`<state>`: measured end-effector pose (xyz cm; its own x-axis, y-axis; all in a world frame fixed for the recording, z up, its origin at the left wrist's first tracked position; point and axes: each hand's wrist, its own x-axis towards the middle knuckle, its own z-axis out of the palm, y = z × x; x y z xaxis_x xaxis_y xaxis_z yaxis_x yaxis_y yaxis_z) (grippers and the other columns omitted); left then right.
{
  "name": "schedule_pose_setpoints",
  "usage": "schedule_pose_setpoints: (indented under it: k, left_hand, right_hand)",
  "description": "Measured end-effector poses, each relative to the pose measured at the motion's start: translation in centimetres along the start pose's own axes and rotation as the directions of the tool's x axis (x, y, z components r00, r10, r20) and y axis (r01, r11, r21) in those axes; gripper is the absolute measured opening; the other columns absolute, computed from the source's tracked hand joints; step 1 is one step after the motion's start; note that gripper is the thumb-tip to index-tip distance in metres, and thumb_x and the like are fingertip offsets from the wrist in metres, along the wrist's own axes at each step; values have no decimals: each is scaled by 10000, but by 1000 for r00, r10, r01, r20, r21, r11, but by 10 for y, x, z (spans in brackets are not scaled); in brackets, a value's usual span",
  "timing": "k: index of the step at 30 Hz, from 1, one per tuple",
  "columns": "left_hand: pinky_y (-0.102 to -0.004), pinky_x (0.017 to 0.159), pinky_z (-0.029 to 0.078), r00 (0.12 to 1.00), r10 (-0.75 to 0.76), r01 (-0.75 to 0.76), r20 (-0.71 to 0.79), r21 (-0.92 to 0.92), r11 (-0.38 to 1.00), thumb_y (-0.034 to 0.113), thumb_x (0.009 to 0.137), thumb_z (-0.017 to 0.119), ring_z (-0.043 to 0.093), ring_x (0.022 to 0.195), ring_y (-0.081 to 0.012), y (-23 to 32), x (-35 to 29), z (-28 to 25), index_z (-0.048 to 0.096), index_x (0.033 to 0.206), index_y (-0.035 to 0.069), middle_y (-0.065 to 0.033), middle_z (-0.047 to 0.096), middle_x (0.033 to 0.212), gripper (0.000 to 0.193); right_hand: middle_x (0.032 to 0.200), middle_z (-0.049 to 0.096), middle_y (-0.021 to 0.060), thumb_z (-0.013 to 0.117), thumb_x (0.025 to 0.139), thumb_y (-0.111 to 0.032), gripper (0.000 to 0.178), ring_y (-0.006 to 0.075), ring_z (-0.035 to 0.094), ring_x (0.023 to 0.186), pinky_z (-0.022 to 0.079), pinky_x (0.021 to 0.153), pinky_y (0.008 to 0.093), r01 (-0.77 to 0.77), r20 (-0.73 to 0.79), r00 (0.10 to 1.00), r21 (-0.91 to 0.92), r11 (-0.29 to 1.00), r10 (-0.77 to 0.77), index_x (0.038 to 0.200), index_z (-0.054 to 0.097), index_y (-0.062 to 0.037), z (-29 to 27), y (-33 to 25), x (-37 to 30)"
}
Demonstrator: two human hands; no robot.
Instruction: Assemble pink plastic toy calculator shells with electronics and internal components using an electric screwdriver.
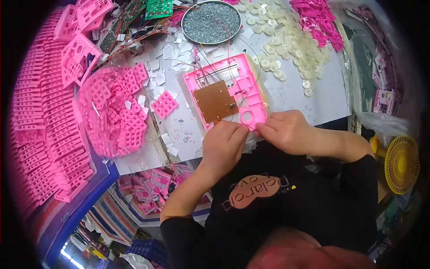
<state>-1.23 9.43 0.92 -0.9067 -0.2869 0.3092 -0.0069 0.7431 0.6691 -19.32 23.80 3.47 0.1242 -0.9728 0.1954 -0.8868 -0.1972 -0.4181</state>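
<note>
A: Hand pose, both sides?

B: Left hand (pixel 222 142) comes up from the lower edge, forearm bare, wrist bent, fingers curled down onto the near edge of the pink plastic housing (pixel 226 92). Grip closed on that edge. Right hand (pixel 286 130) enters from the right, knuckles up, fingertips pinched at the housing's near right corner, beside the round opening. Grip closed there too; the two hands almost touch.

A: Where does the housing sit?

B: Flat on the tabletop (pixel 322 96), middle of the view, tilted a little anticlockwise, its near edge at the tabletop's front edge, just above the person's chest. One brown circuit board (pixel 216 101) lies in its left half; thin red wires (pixel 201 60) run off its far edge.

A: Edges and free room?

B: Crowded on the left: a clear bag of pink grid pieces (pixel 114 112) near the housing, one loose pink grid piece (pixel 164 104) between them. A bare strip of tabletop lies right of the housing, running to the right edge. Far side is closed off by a round tray of small metal screws (pixel 210 21) and a spread of white round discs (pixel 286 45).

A: Counts?

B: One housing, one board, one screw tray, one bag, one yellow fan (pixel 402 164) at the far right. Discs, grid pieces and stacked pink frames (pixel 40 125) along the left: too many to count
</note>
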Motion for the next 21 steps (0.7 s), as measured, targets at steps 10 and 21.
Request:
schedule_pose_setpoints:
  k: [10, 21]
  left_hand:
    - [-383, 656, 497, 999, -5, 5, 33, 16, 1000, 40, 772, 764, 622, 783, -289, -2, -1, 0, 670, 956, 73, -73, 653, 866, 209]
    - [-345, 661, 489, 984, 154, -163, 84, 113, 980, 115, 763, 649, 594, 801, -217, -8, -2, 2, 694, 1158, 144, -12, 597, 895, 398]
  right_hand:
    - [660, 613, 37, 801, 814, -187, 160, 223, 619, 581, 470, 476, 353, 11, 12, 1000, 177, 984, -13, 855, 686, -85, 2, 27, 10]
    - [626, 549, -12, 799, 812, -205, 251, 186, 560, 512, 429, 430, 324, 169, -276, 951, 95, 981, -137, 1019, 700, -103, 33, 42, -10]
